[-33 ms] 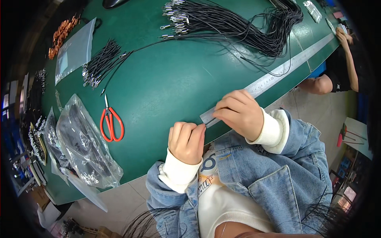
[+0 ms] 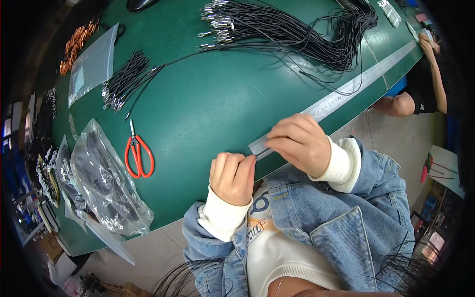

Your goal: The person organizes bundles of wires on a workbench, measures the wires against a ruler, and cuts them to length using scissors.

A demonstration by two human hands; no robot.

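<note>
My left hand (image 2: 230, 178) is closed, its thumb and finger pinching a short dark cable (image 2: 260, 155) at the table's near edge. My right hand (image 2: 300, 145) is closed on the cable's other side, fingertips together over the near end of a long steel ruler (image 2: 330, 103). Only a small stretch of the cable shows between the hands; its ends are hidden by my fingers. The ruler runs away to the far right along the green table (image 2: 198, 114). Beyond it lies a big bundle of black cables (image 2: 292, 34) with silver ring terminals.
To the left lie red-handled scissors (image 2: 139, 156), a pile of short black cables (image 2: 126, 79) and clear bags of cables (image 2: 106, 178). Behind them are a flat plastic bag (image 2: 94, 64) and copper-coloured parts (image 2: 79, 45). At the far right, another person's hand (image 2: 428, 44) is at the table edge.
</note>
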